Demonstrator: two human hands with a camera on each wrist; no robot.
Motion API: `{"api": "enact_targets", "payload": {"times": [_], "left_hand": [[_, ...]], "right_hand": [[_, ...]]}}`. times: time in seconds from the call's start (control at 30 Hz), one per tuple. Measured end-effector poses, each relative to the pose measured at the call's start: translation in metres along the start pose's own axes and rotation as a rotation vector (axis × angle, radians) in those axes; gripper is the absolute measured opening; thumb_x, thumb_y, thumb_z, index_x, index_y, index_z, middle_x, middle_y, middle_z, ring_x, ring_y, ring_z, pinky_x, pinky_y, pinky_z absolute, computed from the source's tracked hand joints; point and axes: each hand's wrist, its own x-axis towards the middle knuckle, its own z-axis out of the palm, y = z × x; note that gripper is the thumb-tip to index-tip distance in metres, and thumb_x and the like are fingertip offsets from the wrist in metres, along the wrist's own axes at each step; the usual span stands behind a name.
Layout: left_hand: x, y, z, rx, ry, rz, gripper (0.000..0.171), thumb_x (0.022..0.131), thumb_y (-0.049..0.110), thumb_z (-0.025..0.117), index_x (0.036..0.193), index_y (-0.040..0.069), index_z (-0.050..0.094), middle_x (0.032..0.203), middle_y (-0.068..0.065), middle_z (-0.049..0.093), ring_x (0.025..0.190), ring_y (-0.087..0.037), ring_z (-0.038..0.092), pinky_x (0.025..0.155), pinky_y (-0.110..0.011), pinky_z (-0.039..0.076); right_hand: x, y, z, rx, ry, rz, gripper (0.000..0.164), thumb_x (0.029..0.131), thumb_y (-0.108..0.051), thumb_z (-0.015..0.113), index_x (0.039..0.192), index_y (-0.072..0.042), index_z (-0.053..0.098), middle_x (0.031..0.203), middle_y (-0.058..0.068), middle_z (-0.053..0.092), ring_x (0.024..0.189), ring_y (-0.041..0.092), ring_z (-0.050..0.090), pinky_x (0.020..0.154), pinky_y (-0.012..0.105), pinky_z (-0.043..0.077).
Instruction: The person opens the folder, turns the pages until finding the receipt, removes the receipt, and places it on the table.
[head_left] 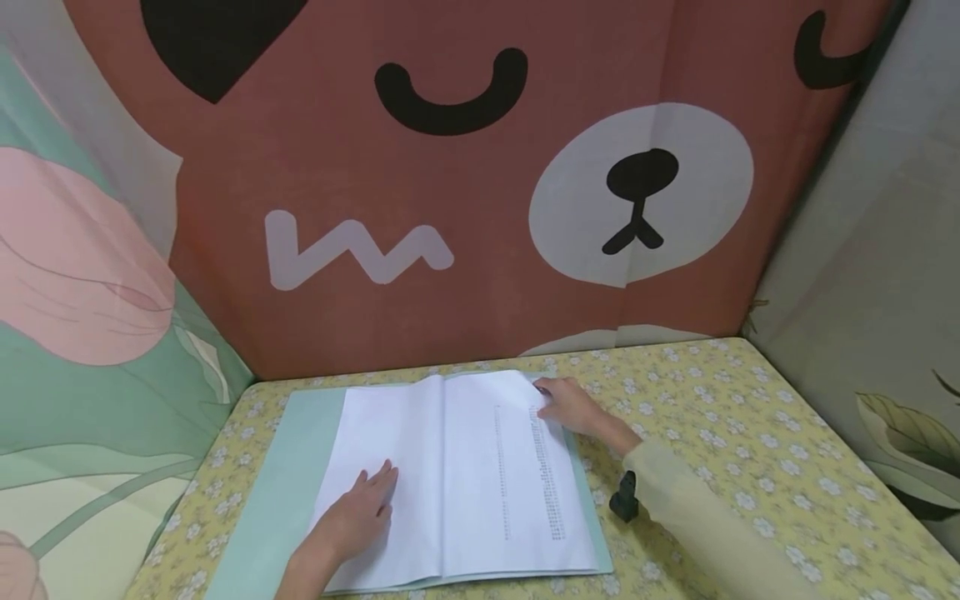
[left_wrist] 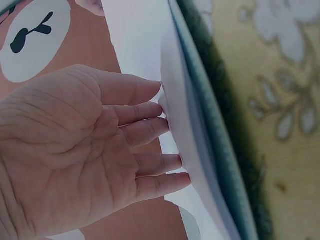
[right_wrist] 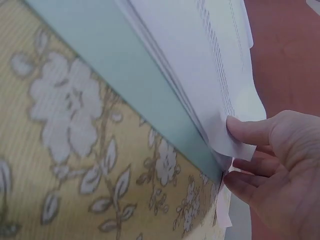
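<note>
A pale green folder lies spread on the table with white sheets in it. The left sheet is blank, and the right-hand paper sheet carries two narrow columns of small print. My left hand rests on the left sheet; the left wrist view shows its fingers extended, tips against the paper. At the top right corner of the printed sheet, my right hand pinches the paper. In the right wrist view its thumb presses on top, the other fingers are beneath, and the corner curls up.
A yellow flowered cloth covers the table. Behind it hangs a reddish-brown curtain with a bear face, and patterned fabric stands at both sides. A small black object shows beside the right sleeve.
</note>
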Motion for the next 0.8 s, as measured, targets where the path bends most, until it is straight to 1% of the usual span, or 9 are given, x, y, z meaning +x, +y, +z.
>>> {"api": "enact_targets", "payload": {"times": [0.17,0.23,0.33,0.43,0.57,0.67,0.73,0.8], "left_hand": [[0.0,-0.001,0.001,0.005,0.001,0.002,0.051,0.103,0.011,0.059,0.151,-0.003,0.049,0.16,-0.021,0.042,0.146,-0.055,0.031,0.115,-0.068,0.032],[0.0,-0.001,0.001,0.003,-0.001,-0.003,0.051,0.103,0.012,0.059,0.151,-0.002,0.049,0.16,-0.021,0.041,0.146,-0.054,0.031,0.115,-0.068,0.032],[0.0,-0.002,0.002,0.003,0.002,-0.004,0.051,0.103,0.012,0.059,0.151,-0.003,0.049,0.16,-0.021,0.041,0.147,-0.054,0.03,0.115,-0.068,0.031],[-0.001,-0.001,0.002,0.003,0.003,-0.008,0.051,0.103,0.012,0.058,0.152,-0.002,0.048,0.161,-0.021,0.041,0.147,-0.054,0.03,0.115,-0.068,0.031],[-0.001,0.0,0.003,0.01,0.009,-0.013,0.051,0.103,0.012,0.059,0.151,-0.002,0.049,0.16,-0.021,0.041,0.147,-0.054,0.03,0.115,-0.068,0.031],[0.0,-0.001,0.003,0.018,0.012,-0.013,0.052,0.103,0.012,0.06,0.152,-0.002,0.049,0.16,-0.021,0.041,0.147,-0.053,0.03,0.115,-0.067,0.031],[0.0,-0.001,0.004,0.023,0.013,-0.012,0.052,0.103,0.013,0.06,0.152,-0.001,0.049,0.16,-0.021,0.041,0.147,-0.053,0.03,0.116,-0.067,0.031],[0.0,-0.001,0.004,0.026,0.014,-0.008,0.052,0.103,0.013,0.06,0.152,-0.001,0.049,0.161,-0.02,0.041,0.147,-0.053,0.03,0.116,-0.067,0.031]], "right_hand": [[0.0,-0.002,0.0,0.024,0.05,-0.019,0.042,0.092,0.002,0.072,0.133,0.007,0.062,0.122,0.021,0.07,0.117,0.036,0.066,0.096,0.047,0.057],[0.0,-0.004,-0.001,0.056,0.075,-0.028,0.041,0.092,0.003,0.072,0.131,0.007,0.063,0.122,0.023,0.07,0.117,0.038,0.066,0.096,0.047,0.057],[0.001,-0.008,-0.001,0.124,0.119,-0.002,0.039,0.09,0.004,0.074,0.128,0.006,0.064,0.123,0.025,0.069,0.117,0.041,0.066,0.096,0.049,0.057],[0.002,-0.01,-0.002,0.218,0.161,0.081,0.044,0.09,0.0,0.077,0.13,0.007,0.062,0.128,0.027,0.066,0.118,0.043,0.064,0.096,0.051,0.056],[0.003,-0.01,-0.006,0.396,0.204,0.261,0.058,0.091,-0.005,0.077,0.142,0.008,0.053,0.133,0.031,0.062,0.121,0.045,0.061,0.097,0.053,0.055],[0.004,-0.011,-0.011,0.527,0.223,0.374,0.063,0.092,-0.003,0.074,0.148,0.009,0.047,0.137,0.033,0.058,0.125,0.047,0.058,0.099,0.054,0.054],[0.005,-0.012,-0.014,0.595,0.225,0.42,0.065,0.092,-0.001,0.072,0.15,0.01,0.044,0.14,0.034,0.055,0.128,0.047,0.056,0.102,0.054,0.052],[0.006,-0.012,-0.015,0.647,0.224,0.444,0.064,0.093,-0.001,0.071,0.15,0.011,0.042,0.144,0.034,0.052,0.131,0.046,0.054,0.106,0.053,0.05]]}}
